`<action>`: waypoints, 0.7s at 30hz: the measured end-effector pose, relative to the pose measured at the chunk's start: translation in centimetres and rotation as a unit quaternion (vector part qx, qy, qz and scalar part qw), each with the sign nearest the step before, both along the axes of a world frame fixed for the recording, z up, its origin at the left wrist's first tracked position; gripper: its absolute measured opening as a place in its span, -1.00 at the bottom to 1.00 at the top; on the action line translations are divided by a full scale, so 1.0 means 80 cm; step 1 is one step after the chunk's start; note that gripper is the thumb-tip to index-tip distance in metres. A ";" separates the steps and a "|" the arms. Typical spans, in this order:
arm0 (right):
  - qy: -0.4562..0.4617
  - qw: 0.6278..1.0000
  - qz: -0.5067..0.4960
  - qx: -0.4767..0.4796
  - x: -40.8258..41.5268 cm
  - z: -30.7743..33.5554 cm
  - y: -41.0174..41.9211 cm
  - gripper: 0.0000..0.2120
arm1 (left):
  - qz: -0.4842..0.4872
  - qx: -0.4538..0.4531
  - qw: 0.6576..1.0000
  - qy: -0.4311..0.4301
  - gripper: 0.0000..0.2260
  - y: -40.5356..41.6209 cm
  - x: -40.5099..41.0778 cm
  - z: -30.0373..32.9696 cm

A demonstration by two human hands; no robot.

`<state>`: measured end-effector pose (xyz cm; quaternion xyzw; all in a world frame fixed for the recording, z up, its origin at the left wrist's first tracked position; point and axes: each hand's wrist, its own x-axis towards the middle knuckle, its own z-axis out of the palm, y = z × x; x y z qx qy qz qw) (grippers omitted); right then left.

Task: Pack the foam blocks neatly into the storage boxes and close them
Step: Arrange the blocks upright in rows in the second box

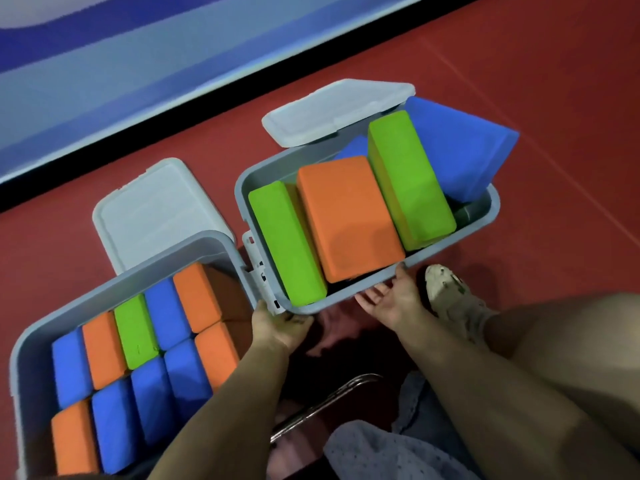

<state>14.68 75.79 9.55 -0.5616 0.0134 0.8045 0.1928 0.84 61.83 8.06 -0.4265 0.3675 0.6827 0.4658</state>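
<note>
Under the near rim of the right storage box (367, 296) both sets of fingers take hold: the left hand (273, 323) curls round the corner by the latch (258, 268), while the right hand (391, 303) lies palm-up and relaxed, thumb on the rim. Just beyond the fingertips stand loose foam blocks (346, 216), and farthest off a blue wedge (457, 147) juts over the far wall. A tug could tip them, and that wedge would likely block the lid (332, 110); the left storage box (114, 289) sits neatly packed beside the left wrist

The single head view looks steeply down from close above the right storage box (367, 216), facing forward toward the floor (519, 64) beyond it.
</note>
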 end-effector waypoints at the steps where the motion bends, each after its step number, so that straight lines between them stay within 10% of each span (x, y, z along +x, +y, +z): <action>1: -0.007 1.000 0.010 0.004 0.001 0.002 -0.001 -0.56 | 0.002 -0.005 1.000 0.004 -0.57 -0.006 0.001 -0.007; 21: -0.191 0.940 0.283 0.025 0.052 0.036 -0.028 -0.30 | -0.183 -0.108 0.976 0.049 -0.42 -0.048 0.078 0.016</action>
